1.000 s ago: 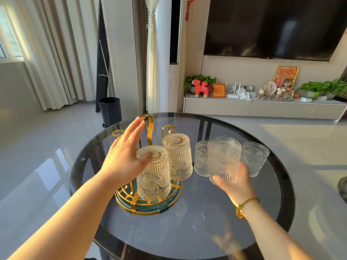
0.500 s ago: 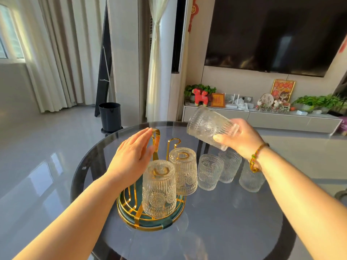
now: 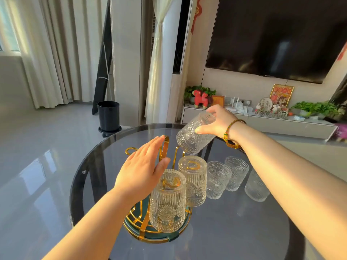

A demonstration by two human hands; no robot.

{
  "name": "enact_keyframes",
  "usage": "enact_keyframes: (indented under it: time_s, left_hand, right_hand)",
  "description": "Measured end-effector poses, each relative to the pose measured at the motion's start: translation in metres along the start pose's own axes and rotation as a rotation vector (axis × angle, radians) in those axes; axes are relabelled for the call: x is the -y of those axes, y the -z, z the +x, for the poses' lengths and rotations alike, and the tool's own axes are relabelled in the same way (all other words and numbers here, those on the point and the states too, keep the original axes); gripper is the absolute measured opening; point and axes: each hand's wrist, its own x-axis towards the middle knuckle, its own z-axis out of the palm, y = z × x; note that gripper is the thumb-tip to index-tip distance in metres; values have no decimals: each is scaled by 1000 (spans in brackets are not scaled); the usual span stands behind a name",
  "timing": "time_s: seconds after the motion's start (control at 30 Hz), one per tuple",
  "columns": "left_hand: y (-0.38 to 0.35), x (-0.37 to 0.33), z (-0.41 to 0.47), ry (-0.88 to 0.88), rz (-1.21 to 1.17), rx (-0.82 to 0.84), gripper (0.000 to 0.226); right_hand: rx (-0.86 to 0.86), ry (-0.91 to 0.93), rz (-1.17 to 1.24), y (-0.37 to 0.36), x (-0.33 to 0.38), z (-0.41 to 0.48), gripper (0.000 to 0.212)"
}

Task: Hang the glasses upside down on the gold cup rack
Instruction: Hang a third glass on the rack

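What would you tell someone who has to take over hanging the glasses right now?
Right hand: holds one glass, tipped mouth-down above a free gold prong at the back of the rack.
Left hand: open and flat, fingers up by the rack's tall handle; I cannot tell if it touches it.
Done: two glasses hang upside down on the rack, the near one and the one behind it.
Left: lower the held glass onto its prong, then hang the three upright glasses standing on the table to the right of the rack.
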Motion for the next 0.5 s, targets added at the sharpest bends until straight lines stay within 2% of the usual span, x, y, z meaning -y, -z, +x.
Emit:
enact_keyframes:
  time_s: [0.13, 0.5]
  left_hand:
    - [0, 3, 1, -16, 3, -1, 66]
    - [-1, 4, 3, -7, -12, -5, 67]
  right_hand:
    - [42, 0, -51, -15, 7, 11, 78]
    - [212, -90, -33, -65, 4, 18, 75]
